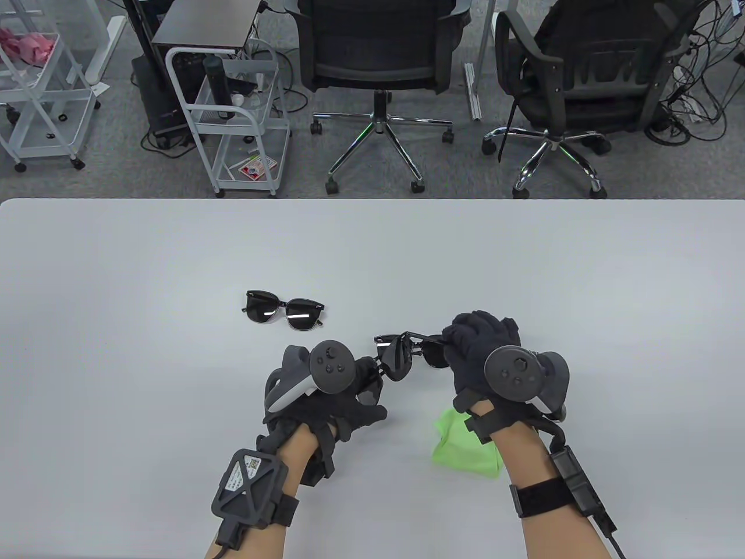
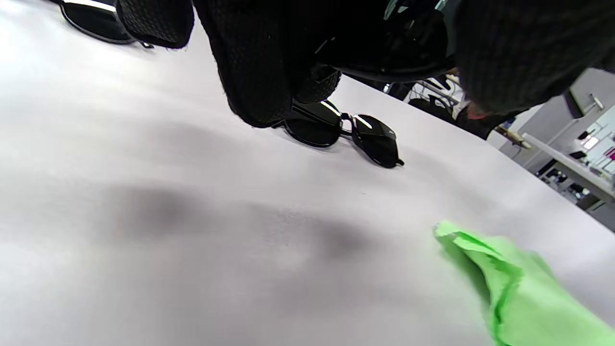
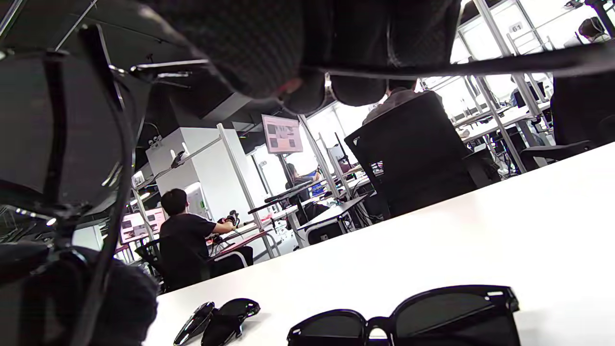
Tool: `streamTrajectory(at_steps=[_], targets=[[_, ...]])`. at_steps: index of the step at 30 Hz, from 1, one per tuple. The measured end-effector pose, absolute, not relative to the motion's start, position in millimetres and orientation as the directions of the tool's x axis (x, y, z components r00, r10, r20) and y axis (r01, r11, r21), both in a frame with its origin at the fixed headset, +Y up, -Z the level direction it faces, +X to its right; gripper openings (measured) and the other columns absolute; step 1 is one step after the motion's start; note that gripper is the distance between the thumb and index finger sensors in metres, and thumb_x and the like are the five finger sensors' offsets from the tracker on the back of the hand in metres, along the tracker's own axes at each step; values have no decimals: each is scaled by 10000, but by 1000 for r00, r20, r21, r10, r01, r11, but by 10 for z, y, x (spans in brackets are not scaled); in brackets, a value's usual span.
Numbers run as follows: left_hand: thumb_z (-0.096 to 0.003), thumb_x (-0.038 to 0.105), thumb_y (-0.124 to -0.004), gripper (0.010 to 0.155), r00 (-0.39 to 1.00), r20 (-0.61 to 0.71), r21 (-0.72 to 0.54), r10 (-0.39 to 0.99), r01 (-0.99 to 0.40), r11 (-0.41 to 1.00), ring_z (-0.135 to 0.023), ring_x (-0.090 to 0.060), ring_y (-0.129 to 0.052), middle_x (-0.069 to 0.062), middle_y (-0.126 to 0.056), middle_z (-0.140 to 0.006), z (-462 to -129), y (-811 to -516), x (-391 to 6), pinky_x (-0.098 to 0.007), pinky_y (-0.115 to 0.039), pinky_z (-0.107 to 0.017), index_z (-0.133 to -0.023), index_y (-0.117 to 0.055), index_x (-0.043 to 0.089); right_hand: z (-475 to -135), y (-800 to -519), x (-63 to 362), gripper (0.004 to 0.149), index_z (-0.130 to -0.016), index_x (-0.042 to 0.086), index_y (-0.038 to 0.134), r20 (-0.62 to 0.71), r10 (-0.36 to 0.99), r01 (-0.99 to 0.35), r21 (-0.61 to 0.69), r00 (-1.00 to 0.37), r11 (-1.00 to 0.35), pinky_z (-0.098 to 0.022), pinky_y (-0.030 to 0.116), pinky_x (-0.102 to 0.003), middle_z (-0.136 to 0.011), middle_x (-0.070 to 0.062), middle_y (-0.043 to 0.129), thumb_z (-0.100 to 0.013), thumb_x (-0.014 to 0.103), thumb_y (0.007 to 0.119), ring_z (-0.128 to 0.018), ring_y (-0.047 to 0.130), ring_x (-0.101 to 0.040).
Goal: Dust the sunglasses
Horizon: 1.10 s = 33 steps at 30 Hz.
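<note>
Left hand (image 2: 269, 53): gloved fingers hang in from the top edge, dark and close to the lens; what they hold cannot be told from here.
Right hand (image 2: 519, 48): a dark gloved mass at the top right corner.
Held sunglasses (image 2: 413, 48): a dark lens and rim between the two hands at the top edge, mostly hidden.
Aviator sunglasses (image 2: 346, 132): lying on the table just beyond the left fingers, lenses dark.
Third pair of sunglasses (image 2: 93, 21): at the top left edge, only partly in frame.
Green cloth (image 2: 523, 293): crumpled on the table at the lower right.
Table (image 2: 192, 216): pale grey, with soft shadows.
</note>
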State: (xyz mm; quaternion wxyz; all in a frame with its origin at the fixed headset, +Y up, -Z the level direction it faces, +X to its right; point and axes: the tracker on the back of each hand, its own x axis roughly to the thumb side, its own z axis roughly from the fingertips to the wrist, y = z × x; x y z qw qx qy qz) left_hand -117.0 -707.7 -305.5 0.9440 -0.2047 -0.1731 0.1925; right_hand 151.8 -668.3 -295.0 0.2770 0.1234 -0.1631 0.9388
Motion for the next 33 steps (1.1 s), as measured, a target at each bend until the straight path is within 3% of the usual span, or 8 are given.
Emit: streamTrajectory(at_steps=[6, 9, 15, 18, 23, 26, 29, 33], targets=[[-283, 739, -814, 921, 791, 175, -484, 586, -449, 751, -868, -177, -979, 79, -788, -988, -3066, -7071, -1212, -533, -654, -737, -1038, -535, 290, -2883, -6561, 1491, 514, -921, 102, 812, 365, 471, -578, -282, -803, -766, -607, 437, -749, -1008, -206, 750, -447, 291, 873, -916, 687, -516], [-282, 767, -796, 926, 691, 76, -486, 719, -604, 631, -835, -166, -1013, 83, -826, -963, -3085, -7084, -1294, -517, -683, -720, -1030, -558, 278, -2740, -6361, 1315, 652, -1026, 128, 658, 551, 286, -535, -367, -784, -762, -622, 307, -744, -1093, -208, 600, -450, 325, 891, -972, 568, -518], [-298, 784, -766, 933, 393, -60, -477, 917, -819, 320, -851, -163, -1004, 94, -816, -980, -3105, -7111, -1422, -513, -679, -727, -1044, -524, 278, -2398, -6109, 853, 454, -862, 158, 883, 655, 39, -469, -498, -755, -729, -636, 580, -655, -914, -118, 901, -463, 375, 864, -819, 884, -399], [-301, 783, -763, 935, 289, -75, -518, 954, -829, 211, -874, -160, -985, 103, -798, -998, -3100, -7127, -1415, -523, -662, -740, -1053, -506, 291, -2509, -6287, 830, 432, -831, 158, 908, 619, 180, -505, -402, -765, -764, -605, 662, -631, -862, -110, 950, -475, 392, 842, -760, 946, -380], [-300, 780, -770, 932, 255, -49, -598, 966, -782, 176, -879, -162, -979, 108, -806, -999, -3089, -7117, -1336, -540, -647, -746, -1060, -519, 304, -2799, -6658, 993, 558, -965, 129, 763, 489, 571, -706, -141, -660, -695, -604, 620, -666, -999, -174, 790, -498, 433, 784, -870, 800, -458], [-301, 777, -777, 930, 291, -26, -644, 956, -736, 207, -873, -164, -983, 102, -816, -995, -3083, -7126, -1276, -545, -648, -744, -1063, -535, 301, -2942, -6873, 1067, 581, -999, 116, 712, 358, 877, -908, 149, -320, -392, -609, 556, -702, -1067, -218, 654, -501, 405, 785, -930, 662, -510], [-301, 774, -780, 929, 320, -18, -664, 947, -712, 228, -871, -164, -985, 101, -819, -994, -3075, -7136, -1239, -546, -648, -742, -1062, -539, 299, -2988, -7000, 1084, 539, -960, 81, 754, 193, 981, -964, 265, 13, -39, -609, 512, -719, -1075, -243, 609, -503, 362, 803, -940, 600, -537], [-302, 773, -779, 929, 296, -4, -663, 955, -716, 219, -877, -158, -981, 107, -812, -997, -3063, -7095, -1225, -547, -640, -747, -1058, -528, 297, -3024, -7044, 1136, 460, -862, 117, 813, 141, 990, -957, 288, 14, -28, -598, 538, -707, -1045, -224, 658, -482, 375, 836, -918, 655, -517]])
